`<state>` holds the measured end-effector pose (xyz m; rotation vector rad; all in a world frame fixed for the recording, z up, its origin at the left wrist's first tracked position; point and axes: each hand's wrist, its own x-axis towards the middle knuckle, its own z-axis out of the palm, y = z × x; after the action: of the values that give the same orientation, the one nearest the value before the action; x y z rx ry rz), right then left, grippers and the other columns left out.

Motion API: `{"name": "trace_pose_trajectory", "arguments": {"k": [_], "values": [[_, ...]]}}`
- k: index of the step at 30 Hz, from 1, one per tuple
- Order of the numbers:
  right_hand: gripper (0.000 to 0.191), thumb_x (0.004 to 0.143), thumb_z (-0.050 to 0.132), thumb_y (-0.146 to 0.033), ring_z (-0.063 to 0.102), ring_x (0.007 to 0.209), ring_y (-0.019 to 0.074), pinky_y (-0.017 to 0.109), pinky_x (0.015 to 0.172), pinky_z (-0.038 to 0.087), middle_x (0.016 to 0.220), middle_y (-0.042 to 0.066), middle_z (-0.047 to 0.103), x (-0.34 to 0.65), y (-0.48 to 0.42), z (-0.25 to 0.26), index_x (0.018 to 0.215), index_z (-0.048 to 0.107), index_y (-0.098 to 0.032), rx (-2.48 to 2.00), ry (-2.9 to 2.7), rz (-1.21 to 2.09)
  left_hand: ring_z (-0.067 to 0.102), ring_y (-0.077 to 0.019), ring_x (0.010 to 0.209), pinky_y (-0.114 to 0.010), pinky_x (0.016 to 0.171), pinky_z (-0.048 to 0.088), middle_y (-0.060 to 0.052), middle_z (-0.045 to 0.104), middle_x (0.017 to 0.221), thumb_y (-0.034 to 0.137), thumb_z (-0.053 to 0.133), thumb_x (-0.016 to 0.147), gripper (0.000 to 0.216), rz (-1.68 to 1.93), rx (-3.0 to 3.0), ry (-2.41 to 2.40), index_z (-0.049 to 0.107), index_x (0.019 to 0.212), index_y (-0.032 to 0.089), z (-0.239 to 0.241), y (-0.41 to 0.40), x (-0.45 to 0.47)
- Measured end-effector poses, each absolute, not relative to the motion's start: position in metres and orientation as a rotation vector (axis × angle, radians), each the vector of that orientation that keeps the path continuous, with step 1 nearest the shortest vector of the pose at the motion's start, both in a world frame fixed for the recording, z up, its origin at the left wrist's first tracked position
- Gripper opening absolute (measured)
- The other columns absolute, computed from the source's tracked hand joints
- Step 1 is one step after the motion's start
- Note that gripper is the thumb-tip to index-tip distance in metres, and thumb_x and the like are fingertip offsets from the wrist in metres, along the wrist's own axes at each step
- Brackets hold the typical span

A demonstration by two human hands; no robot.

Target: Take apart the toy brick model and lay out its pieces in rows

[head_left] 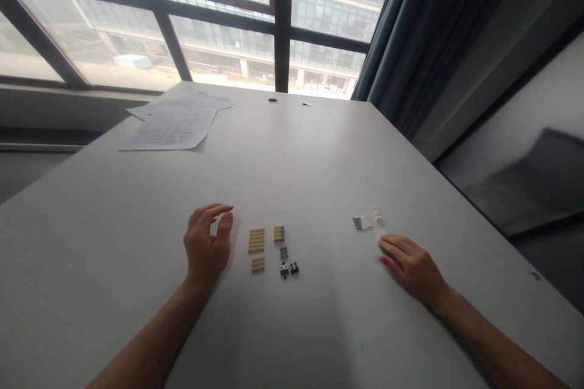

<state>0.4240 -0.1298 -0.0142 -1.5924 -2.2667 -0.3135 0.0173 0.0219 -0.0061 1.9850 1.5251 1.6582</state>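
My left hand (207, 242) rests at the left of the brick group, fingers curled with a gap between thumb and fingertips, nothing visible in it. Just right of it lie a larger tan plate brick (256, 240) and a smaller tan one (258, 265). Beside them are a tan-and-grey brick piece (278, 233), a grey brick (283, 253) and two small black-and-grey pieces with wheel-like ends, one (284, 270) left of the other (294, 268). My right hand (410, 261) lies on the table, fingers stretched toward white bricks (376, 213) and a grey slanted brick (357, 223) next to a white one (366, 222).
Printed sheets (176, 124) overlap at the far left of the white table (310, 152). Two round holes, one dark (272, 100), sit near its back edge. Behind are a framed window (223, 42) and a dark curtain (410, 42) at right.
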Motion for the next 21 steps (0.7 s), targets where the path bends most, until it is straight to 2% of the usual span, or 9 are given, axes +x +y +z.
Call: {"name": "trace_pose_trajectory", "arguments": {"k": [12,15,21], "values": [[0.024,0.09,0.056,-0.03,0.061,0.101,0.0257,0.042,0.089,0.05,0.105,0.012,0.067,0.397,-0.123,-0.005,0.107,0.064,-0.015,-1.505,-2.165,-0.393,0.058,-0.0196,0.094,-0.032,0.077,0.05,-0.006,0.062,0.097,0.034,0.052,0.089,0.021,1.65,1.979,1.526,0.065,0.092,0.018,-0.006,0.021,0.019],[0.027,0.092,0.053,-0.032,0.06,0.101,0.0241,0.04,0.089,0.05,0.105,0.013,0.067,0.354,-0.115,0.002,0.11,0.062,-0.014,-1.458,-2.162,-0.241,0.058,-0.0196,0.094,-0.032,0.077,0.05,-0.006,0.062,0.096,0.034,0.052,0.089,0.022,1.655,1.982,1.522,0.065,0.092,0.017,-0.006,0.021,0.019],[0.05,0.089,0.054,-0.047,0.055,0.109,0.0273,0.04,0.096,0.046,0.118,0.016,0.061,0.25,-0.084,0.018,0.122,0.056,-0.009,-1.41,-2.33,0.08,0.058,-0.0197,0.094,-0.032,0.077,0.05,-0.006,0.062,0.096,0.034,0.052,0.089,0.022,1.658,1.983,1.517,0.065,0.091,0.017,-0.007,0.021,0.019]]}}
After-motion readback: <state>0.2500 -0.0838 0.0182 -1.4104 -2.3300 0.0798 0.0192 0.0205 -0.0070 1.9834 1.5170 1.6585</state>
